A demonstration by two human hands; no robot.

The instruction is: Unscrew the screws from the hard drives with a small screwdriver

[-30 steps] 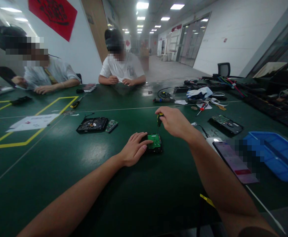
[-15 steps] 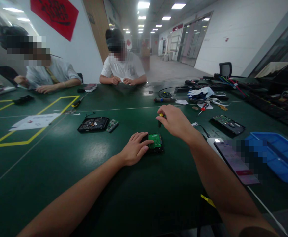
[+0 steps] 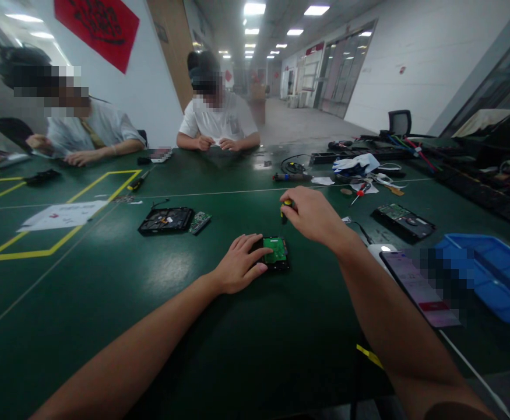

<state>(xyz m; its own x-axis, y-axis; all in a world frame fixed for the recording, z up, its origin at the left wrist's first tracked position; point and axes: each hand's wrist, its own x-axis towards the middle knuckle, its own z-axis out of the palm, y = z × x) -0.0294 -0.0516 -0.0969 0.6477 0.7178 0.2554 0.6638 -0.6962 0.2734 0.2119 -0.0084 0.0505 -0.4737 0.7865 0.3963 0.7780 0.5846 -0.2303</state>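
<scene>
A hard drive (image 3: 276,264) with its green circuit board (image 3: 274,249) facing up lies on the table in front of me. My left hand (image 3: 238,265) grips its left end, fingers over the far side and thumb at the near edge, the index finger resting on the board. Above the drive's far right corner, my right hand (image 3: 309,213) pinches the yellow and black handle of a screwdriver (image 3: 284,214) between thumb and fingers. The screwdriver stands nearly upright, its thin shaft pointing down to the board's edge. Whether the tip sits in a screw is too small to tell.
Left stand an opened hard drive (image 3: 166,220) and a loose circuit board (image 3: 199,222). At right are another hard drive (image 3: 403,223), a phone (image 3: 416,286) and a blue tray (image 3: 506,303). Behind are a red screwdriver (image 3: 360,191) and gloves (image 3: 356,164). Two people sit across the table.
My right hand has shifted slightly to the right and turned a little, with more of the yellow screwdriver handle showing. My left hand and the hard drive stay in place.
</scene>
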